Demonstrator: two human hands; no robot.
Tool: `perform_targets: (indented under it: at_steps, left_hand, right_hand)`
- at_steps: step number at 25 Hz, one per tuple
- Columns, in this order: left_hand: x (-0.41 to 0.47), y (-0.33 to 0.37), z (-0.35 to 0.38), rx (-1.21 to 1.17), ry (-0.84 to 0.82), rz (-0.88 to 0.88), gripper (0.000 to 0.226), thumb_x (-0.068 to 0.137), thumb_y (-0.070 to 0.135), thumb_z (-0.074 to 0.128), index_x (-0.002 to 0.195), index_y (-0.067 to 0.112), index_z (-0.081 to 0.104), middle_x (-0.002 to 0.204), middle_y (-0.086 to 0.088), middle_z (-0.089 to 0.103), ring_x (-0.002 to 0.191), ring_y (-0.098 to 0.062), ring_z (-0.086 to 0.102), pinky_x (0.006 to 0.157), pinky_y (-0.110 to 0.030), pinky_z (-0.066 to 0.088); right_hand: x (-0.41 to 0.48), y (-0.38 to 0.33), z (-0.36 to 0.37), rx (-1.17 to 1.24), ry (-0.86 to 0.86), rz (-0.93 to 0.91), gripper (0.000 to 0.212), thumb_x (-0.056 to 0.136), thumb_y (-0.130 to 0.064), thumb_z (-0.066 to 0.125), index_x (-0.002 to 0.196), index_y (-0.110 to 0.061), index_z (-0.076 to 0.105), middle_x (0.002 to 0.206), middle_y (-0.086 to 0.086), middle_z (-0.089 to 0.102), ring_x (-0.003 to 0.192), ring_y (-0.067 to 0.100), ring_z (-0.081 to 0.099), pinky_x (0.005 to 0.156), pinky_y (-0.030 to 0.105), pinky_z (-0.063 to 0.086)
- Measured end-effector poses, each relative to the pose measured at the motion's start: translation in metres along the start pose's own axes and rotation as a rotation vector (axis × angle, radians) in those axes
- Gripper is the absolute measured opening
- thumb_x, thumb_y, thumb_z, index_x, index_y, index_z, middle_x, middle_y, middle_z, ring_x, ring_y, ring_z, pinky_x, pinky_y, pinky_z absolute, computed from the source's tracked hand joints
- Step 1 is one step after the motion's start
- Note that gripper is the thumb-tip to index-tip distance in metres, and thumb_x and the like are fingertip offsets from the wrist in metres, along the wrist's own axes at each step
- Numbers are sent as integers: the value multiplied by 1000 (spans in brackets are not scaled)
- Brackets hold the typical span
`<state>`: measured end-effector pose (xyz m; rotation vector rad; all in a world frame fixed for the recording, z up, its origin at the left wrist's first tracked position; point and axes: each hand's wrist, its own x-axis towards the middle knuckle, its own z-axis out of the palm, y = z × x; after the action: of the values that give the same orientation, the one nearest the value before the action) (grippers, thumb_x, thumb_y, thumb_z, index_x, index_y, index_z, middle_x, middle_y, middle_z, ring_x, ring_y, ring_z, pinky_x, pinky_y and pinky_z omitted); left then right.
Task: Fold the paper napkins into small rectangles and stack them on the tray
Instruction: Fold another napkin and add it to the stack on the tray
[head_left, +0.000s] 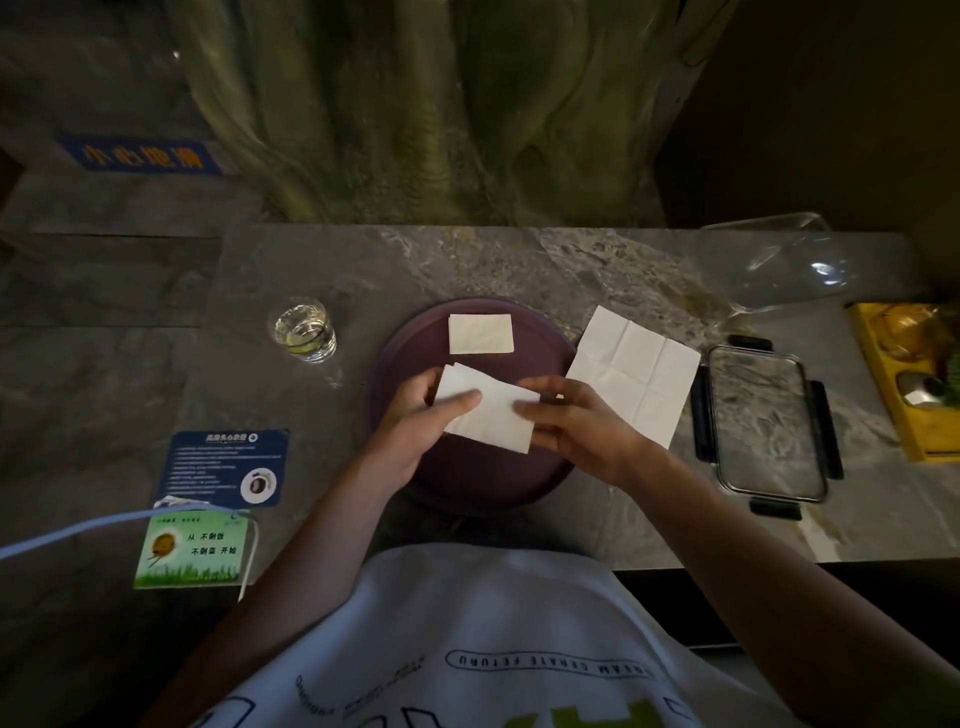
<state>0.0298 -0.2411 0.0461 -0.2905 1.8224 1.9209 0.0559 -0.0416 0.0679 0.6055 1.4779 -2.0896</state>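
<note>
Left hand (415, 415) and right hand (576, 431) pinch a half-folded napkin (493, 423) over the tray (467, 483) (underside fingers hidden); a folded rectangle (480, 334) lies beyond. The right hand partly covers the flat napkin (634, 374).

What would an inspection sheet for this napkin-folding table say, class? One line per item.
Surface: grey stone table, dimly lit.
Job's things: purple tray holds one folded napkin; half-folded napkin above the tray; open napkin lies at its right edge.
Clutter: water glass, blue card, green card, clear lid, clear container, yellow box.
Grips: left hand and right hand each pinch the half-folded napkin.
Cables: pale cable crosses the green card.
Surroundings: sculpted trunk-like wall, blue sign.
</note>
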Motion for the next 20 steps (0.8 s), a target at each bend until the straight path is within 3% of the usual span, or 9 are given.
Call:
perform_targets:
  at_steps: [2,5,10,12,16,20]
  left_hand:
    - [2,-3,-1,-21,31,-29,15,84,15,71,99,18,68,97,-3,74,93,-21,69,80,-37,56]
    - [4,-5,-2,51,81,-10,8,87,14,67,94,19,68,96,-5,73,92,-21,69,80,-38,58]
    - [5,-6,-1,225,125,108,11,86,19,69,86,30,67,86,9,73,77,-3,69,65,-20,52]
    - [7,-8,-1,218,84,65,9,85,21,70,86,30,68,86,9,74,77,-1,69,64,-21,50]
    - [15,-11,-2,207,126,30,4,85,22,70,83,26,70,88,2,74,83,-16,69,70,-35,59]
    - [25,-11,-2,235,198,48,6,85,26,70,80,24,68,82,3,71,76,-11,64,66,-30,54]
  right_hand:
    - [1,2,0,-48,82,-42,37,83,5,67,118,1,59,98,9,64,85,15,70,70,27,61]
    - [4,1,0,-74,194,-102,31,82,9,67,112,4,61,85,3,60,70,8,67,54,18,54]
    - [18,10,-3,-69,278,-126,17,84,0,69,100,-4,66,93,6,65,92,22,66,66,27,56]
    - [22,13,-4,-102,226,-91,6,86,-4,68,89,-9,67,91,6,68,91,22,68,69,30,56]
    - [26,13,-8,-177,218,-78,10,88,-4,66,85,-13,69,88,6,68,87,22,67,64,28,54]
    - [35,9,-9,-137,226,-94,9,86,-5,68,84,-14,69,89,5,68,85,20,67,64,28,56]
